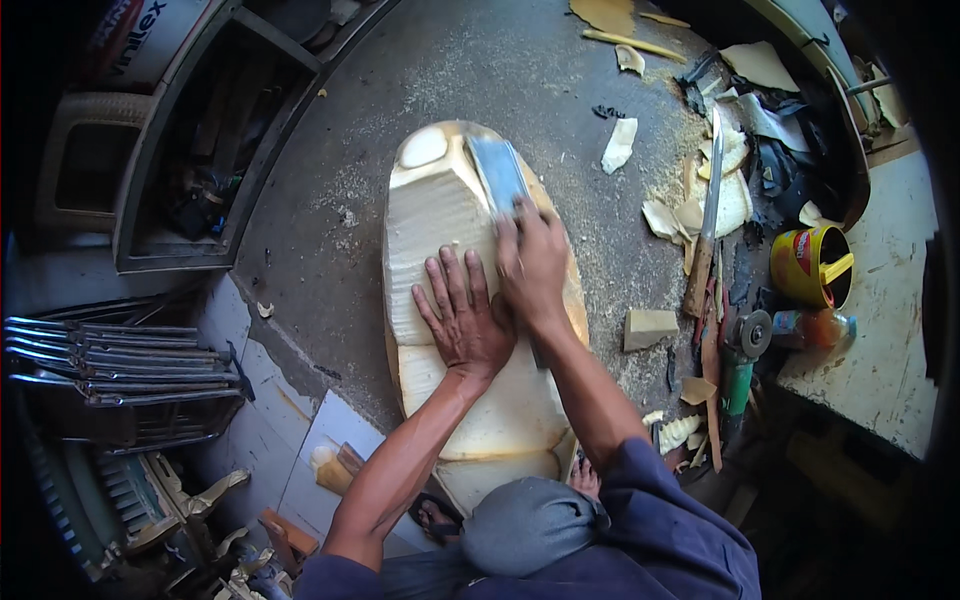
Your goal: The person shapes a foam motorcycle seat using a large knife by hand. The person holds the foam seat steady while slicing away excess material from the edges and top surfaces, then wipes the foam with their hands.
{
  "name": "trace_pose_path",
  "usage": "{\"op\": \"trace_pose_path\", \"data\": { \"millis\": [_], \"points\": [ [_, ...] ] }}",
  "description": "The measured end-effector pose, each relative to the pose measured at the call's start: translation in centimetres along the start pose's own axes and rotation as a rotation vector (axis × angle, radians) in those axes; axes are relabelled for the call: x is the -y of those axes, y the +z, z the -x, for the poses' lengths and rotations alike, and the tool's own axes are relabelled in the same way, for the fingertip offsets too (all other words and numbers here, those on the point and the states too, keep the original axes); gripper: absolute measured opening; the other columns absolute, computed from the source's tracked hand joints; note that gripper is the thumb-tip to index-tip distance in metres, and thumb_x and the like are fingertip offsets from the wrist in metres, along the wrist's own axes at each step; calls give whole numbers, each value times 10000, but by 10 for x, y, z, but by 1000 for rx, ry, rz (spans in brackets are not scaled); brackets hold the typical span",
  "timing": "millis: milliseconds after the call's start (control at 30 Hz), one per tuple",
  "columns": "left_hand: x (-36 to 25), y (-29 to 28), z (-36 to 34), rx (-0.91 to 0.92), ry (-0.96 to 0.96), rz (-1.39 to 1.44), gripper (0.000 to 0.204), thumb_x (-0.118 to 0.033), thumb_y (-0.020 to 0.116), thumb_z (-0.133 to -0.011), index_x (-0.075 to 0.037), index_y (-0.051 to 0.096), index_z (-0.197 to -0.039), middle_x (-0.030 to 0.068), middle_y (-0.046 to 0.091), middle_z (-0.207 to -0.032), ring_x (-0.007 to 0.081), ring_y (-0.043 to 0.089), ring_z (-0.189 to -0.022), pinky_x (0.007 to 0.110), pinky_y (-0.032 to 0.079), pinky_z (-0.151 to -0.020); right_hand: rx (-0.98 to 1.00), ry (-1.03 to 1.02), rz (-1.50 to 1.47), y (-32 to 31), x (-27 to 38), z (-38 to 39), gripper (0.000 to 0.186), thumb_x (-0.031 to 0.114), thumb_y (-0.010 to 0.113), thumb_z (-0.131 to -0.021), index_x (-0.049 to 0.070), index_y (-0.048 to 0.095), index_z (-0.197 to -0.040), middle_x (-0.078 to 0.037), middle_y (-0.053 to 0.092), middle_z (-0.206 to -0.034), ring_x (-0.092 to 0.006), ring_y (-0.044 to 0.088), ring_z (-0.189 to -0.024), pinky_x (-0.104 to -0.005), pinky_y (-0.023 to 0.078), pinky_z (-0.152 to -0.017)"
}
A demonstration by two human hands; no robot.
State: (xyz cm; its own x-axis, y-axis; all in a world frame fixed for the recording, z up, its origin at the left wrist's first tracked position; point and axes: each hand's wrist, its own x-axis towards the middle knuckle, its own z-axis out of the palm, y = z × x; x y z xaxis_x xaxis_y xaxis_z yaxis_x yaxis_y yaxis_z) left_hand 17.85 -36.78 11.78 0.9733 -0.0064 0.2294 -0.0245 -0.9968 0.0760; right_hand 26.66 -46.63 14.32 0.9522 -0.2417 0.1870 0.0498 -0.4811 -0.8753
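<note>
Our right grip point(535, 260) pinched the flat blue-grey tool point(497, 172) while our left grip point(464, 318) lay spread on the cream foam piece point(428, 225) on the floor point(320, 200), so tbh we figured light, level strokes were best.

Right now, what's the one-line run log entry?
left hand: flat on foam | right hand: holding blue tool over foam | at right: knife, grinder
</note>
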Motion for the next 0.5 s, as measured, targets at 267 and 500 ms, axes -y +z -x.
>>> {"op": "trace_pose_path", "data": {
  "millis": [267, 500],
  "points": [
    [0, 7, -4, -38, 26, -49, 655, -344, 370, -1045, -56, 253, -1621, 235, 197, -1682, 434, 143, -1566, 634, 65, -1226, 37, 100, -42, 4, 8, -13, 268, 219, 591, -998, -42, 651, -998, -310, 672, -1041, -480, 572, -1106, -571, 431, -963],
    [-1, -3, -6, -59, 37, -11, 634, -358, 327, -1053, -64, 289, -1613, 237, 234, -1670, 436, 187, -1555, 645, 94, -1223, 14, 29, 106, -52, -37, 78, 294, 137, 632, -958, -71, 641, -1166, -251, 683, -845, -441, 607, -996, -555, 443, -944]
  ]
}}
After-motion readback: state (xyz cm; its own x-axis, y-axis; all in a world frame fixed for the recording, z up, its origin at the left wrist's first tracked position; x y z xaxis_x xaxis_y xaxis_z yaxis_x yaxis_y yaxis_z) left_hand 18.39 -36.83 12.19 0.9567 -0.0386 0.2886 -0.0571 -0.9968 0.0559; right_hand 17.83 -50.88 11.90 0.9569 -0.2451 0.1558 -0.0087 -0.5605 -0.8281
